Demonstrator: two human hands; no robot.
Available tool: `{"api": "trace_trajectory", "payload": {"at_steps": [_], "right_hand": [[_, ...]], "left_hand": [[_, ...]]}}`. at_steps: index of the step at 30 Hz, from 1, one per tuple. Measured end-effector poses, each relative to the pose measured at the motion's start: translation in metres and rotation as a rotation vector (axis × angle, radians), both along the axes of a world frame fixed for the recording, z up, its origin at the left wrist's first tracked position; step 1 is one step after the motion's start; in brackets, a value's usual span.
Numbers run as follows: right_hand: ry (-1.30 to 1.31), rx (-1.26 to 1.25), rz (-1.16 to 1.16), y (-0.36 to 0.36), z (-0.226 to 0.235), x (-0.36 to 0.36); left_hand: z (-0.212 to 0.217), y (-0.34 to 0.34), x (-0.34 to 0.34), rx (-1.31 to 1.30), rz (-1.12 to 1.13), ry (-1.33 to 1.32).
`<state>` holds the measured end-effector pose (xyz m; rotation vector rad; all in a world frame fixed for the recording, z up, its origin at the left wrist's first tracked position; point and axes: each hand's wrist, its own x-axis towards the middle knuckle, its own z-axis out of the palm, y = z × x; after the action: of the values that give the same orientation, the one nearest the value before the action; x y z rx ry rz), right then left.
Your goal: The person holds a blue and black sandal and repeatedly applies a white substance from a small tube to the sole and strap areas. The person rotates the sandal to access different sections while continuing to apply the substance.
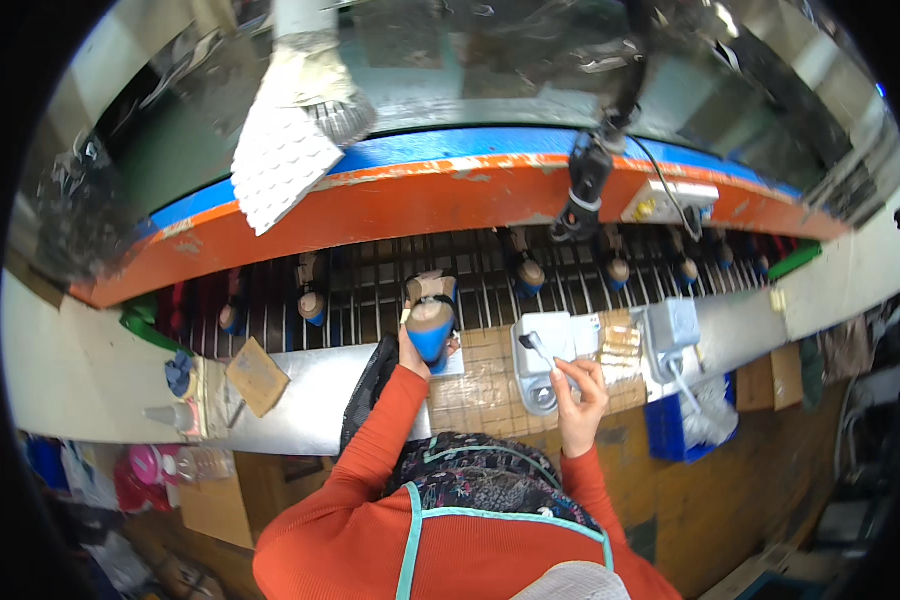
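My left hand [413,352] is closed around the side of a blue shoe last [430,340] with tan and black material on it. The last is held above the near edge of the roller rack, at the cardboard-covered work surface [480,380]. My right hand [580,400] pinches the pale handle of a small brush [538,348] between thumb and fingers. Its dark head is over a white plastic container [545,328], which has a round opening on its near side. I cannot tell whether the brush touches the container.
More shoe lasts [312,303] stand along the metal roller rack [370,270] under an orange and blue beam [450,190]. A white glove [295,140] hangs over the beam. Another white container [673,325] stands at right, above a blue bin [665,428]. A tan pad [257,377] lies at left.
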<state>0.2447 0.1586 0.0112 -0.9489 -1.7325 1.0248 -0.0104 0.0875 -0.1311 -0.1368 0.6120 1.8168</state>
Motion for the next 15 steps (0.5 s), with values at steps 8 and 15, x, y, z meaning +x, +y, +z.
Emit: {"api": "trace_trajectory", "payload": {"at_steps": [8,15], "right_hand": [[0.050,-0.062,0.043,0.021,-0.025,0.003],[-0.075,-0.279,0.070,0.069,-0.048,-0.009]], "left_hand": [[-0.066,0.055,-0.071,-0.120,0.309,-0.478],[-0.089,0.069,-0.073,-0.169,0.542,-0.606]]}}
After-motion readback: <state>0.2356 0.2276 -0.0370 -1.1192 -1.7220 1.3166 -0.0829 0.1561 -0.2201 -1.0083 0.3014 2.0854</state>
